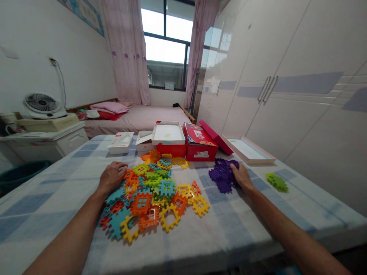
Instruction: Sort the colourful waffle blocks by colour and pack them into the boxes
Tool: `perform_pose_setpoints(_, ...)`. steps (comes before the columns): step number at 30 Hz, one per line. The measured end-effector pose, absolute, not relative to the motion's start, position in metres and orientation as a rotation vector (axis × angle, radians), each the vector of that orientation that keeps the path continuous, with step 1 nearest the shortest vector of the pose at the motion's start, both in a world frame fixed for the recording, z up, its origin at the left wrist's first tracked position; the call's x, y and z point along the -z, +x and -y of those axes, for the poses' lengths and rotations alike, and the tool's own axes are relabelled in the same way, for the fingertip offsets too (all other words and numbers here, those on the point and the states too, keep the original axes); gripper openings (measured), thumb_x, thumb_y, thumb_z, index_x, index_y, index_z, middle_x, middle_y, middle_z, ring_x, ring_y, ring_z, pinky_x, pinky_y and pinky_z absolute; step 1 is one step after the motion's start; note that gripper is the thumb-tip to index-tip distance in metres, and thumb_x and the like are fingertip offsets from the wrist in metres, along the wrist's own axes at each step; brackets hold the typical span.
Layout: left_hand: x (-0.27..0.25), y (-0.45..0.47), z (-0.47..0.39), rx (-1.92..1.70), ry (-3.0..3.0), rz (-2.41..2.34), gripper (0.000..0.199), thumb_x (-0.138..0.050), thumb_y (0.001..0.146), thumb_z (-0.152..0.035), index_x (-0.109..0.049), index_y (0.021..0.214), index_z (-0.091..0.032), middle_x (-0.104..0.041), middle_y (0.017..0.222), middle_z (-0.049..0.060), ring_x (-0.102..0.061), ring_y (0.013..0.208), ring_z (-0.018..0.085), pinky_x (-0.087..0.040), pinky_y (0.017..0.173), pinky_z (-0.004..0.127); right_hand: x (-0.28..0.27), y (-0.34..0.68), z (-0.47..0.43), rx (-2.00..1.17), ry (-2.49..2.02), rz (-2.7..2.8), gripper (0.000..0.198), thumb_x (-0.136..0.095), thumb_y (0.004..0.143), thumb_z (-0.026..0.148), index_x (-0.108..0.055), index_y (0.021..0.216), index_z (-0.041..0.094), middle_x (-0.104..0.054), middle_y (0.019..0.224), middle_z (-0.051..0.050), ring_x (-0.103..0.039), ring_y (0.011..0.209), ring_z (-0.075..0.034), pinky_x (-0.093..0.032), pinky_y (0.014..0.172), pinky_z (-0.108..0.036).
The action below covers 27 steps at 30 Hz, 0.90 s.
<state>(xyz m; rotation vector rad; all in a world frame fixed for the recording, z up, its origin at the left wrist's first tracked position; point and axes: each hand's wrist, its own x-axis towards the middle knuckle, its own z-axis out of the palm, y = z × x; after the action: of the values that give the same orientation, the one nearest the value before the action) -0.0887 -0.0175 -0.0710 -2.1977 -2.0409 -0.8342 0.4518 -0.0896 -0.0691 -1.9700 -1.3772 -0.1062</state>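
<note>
Bare left hand and bare right hand, each joined at an uncovered wrist to a bare, tapering forearm, broader farther from the hand.

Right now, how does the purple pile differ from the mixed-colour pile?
The purple pile is one colour; the mixed-colour pile shows orange, yellow, green and teal. The purple pile is compact, while the mixed-colour pile spreads wider. Both look notched and rest on the tablecloth.
</note>
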Motion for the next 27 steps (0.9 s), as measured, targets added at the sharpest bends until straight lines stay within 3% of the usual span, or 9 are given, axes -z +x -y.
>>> perform_pose_setpoints(4,0.072,-0.089,0.016,0.841,-2.203,2.035,0.045,-0.036,0.077,-0.041,-0.072,0.090,-0.018,-0.067,0.106,0.011,-0.061,0.101,0.026,-0.046,0.094,0.036,0.062,0.417,0.118,0.180,-1.950,1.606,0.061,-0.040,0.085,0.053,-0.046,0.135,0.017,-0.042,0.142,-0.015,-0.030,0.135,-0.032,-0.027,0.106,-0.052)
perform_pose_setpoints(8,0.071,-0.089,0.017,0.834,-2.201,2.047,0.046,-0.036,0.077,-0.041,-0.072,0.092,-0.017,-0.066,0.108,0.012,-0.060,0.102,0.027,-0.046,0.094,0.037,0.059,0.385,0.144,0.247,-1.727,2.160,0.057,-0.052,0.083,0.051,-0.048,0.135,0.028,-0.035,0.150,-0.008,-0.019,0.141,-0.033,-0.018,0.109,-0.057)
perform_pose_setpoints(13,0.067,-0.087,0.020,0.835,-2.206,2.061,0.043,-0.038,0.077,-0.040,-0.073,0.090,-0.019,-0.067,0.106,0.010,-0.061,0.100,0.025,-0.047,0.092,0.035,0.061,0.392,0.129,0.336,-1.749,2.217,0.038,-0.047,0.090,0.036,-0.059,0.124,0.029,-0.043,0.145,-0.008,-0.024,0.139,-0.033,-0.019,0.107,-0.058)
perform_pose_setpoints(17,0.067,-0.086,0.021,0.822,-2.190,2.069,0.046,-0.035,0.079,-0.040,-0.073,0.093,-0.017,-0.066,0.108,0.011,-0.061,0.100,0.025,-0.047,0.093,0.035,0.057,0.397,0.112,0.376,-1.759,2.140,0.036,-0.048,0.088,0.034,-0.061,0.122,0.027,-0.045,0.143,-0.010,-0.026,0.138,-0.033,-0.021,0.107,-0.058)
perform_pose_setpoints(23,0.071,-0.085,0.021,0.821,-2.177,2.046,0.046,-0.034,0.081,-0.038,-0.072,0.096,-0.016,-0.065,0.107,0.011,-0.060,0.102,0.023,-0.044,0.095,0.031,0.038,0.334,0.101,-0.056,-1.489,2.128,0.039,-0.043,0.089,0.030,-0.058,0.122,0.017,-0.057,0.126,-0.012,-0.051,0.118,-0.024,-0.039,0.100,-0.039)
perform_pose_setpoints(27,0.071,-0.083,0.022,0.831,-2.166,2.048,0.043,-0.036,0.082,-0.036,-0.072,0.096,-0.016,-0.065,0.107,0.011,-0.060,0.100,0.023,-0.045,0.093,0.032,0.029,0.284,0.083,-0.206,-1.420,2.128,0.037,-0.046,0.086,0.024,-0.059,0.120,0.016,-0.061,0.120,-0.011,-0.055,0.112,-0.023,-0.040,0.100,-0.037)
